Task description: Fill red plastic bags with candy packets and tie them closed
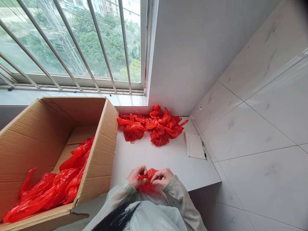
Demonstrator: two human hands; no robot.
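Observation:
A crumpled red plastic bag (152,174) is between my hands, close to my body at the table's front edge. My left hand (137,177) has its fingers curled round a bunched part of the bag. On the other side, my right hand (163,177) pinches the bag with thumb and forefinger. The lower part of the bag hangs down in front of me and is partly hidden by my hands and sleeves. Farther back on the white table (144,157) lies a pile of bunched red plastic bags (160,125), near the wall and apart from my hands.
An open cardboard box (102,154) at the left holds more red plastic bags (60,183). A notepad (194,146) and a pen (204,150) lie at the table's right side by the tiled wall (260,173). A barred window (96,48) is behind the box.

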